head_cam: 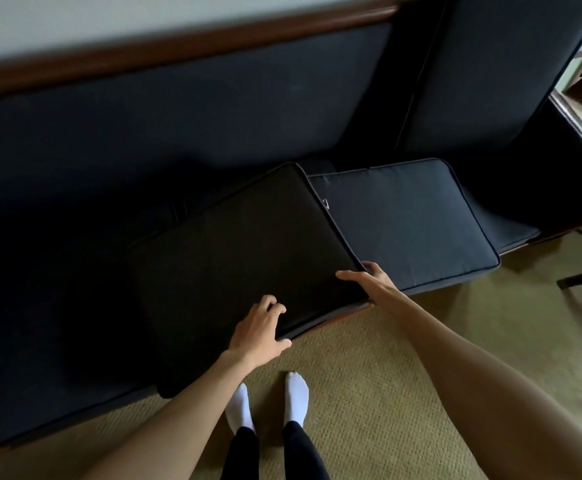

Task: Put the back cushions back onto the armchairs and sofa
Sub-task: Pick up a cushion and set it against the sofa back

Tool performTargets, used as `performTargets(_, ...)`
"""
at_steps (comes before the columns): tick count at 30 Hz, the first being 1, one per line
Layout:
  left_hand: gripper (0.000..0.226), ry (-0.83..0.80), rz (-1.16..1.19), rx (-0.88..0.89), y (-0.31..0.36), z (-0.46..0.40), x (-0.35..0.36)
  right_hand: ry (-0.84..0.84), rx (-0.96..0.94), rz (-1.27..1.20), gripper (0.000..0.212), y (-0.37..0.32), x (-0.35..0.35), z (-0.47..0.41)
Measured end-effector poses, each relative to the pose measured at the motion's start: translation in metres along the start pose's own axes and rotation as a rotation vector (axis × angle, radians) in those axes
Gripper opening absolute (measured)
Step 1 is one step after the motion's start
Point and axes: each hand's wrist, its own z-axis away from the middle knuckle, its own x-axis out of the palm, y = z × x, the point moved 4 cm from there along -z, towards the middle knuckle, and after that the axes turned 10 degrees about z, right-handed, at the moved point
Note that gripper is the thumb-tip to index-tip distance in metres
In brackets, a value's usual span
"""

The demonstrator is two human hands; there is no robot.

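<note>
Left hand (260,323): grips the near edge of the black cushion (244,258), fingers curled over the top face, thumb hooked under the rim; the bare forearm reaches up from the lower left.
Right hand (369,277): clasps the cushion's near right corner, thumb lying flat on top, fingers wrapped round the side and mostly hidden; the arm stretches in long from the lower right.
Black cushion: a flat, squarish pad of smooth matte fabric with piped edges and rounded corners, tilted, resting on the sofa (75,237) seat with its near edge overhanging the front. A small metal zip pull shows on its right side.
Second cushion (404,220): dark navy woven fabric, same piped square shape, lying flat on the seat just right of the black one, whose edge overlaps it.
Third cushion (490,74): navy, standing upright against the sofa back at the right end.
Sofa: dark navy upholstery, a rounded brown wooden rail along the top of the back.
Floor: olive-beige carpet (404,375) with a ribbed weave; two feet in white socks (296,396) stand between the arms.
</note>
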Motion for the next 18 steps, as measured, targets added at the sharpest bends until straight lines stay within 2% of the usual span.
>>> performTargets(3,0.062,0.071,-0.013,-0.007,-0.001,0.02,-0.019,-0.08,0.014,0.073,0.11,-0.02,0.0,0.031)
performTargets(9,0.095,0.226,-0.054,0.003,0.009,0.063,-0.093,-0.224,0.0,0.154,0.07,-0.097,0.0,0.114)
performTargets(15,0.125,0.245,-0.115,-0.026,-0.005,0.099,-0.178,-0.235,0.071,0.183,0.059,-0.191,0.008,0.175)
performTargets(18,0.14,0.331,-0.131,-0.08,-0.034,0.117,-0.204,-0.229,0.046,0.216,0.055,-0.243,0.018,0.199)
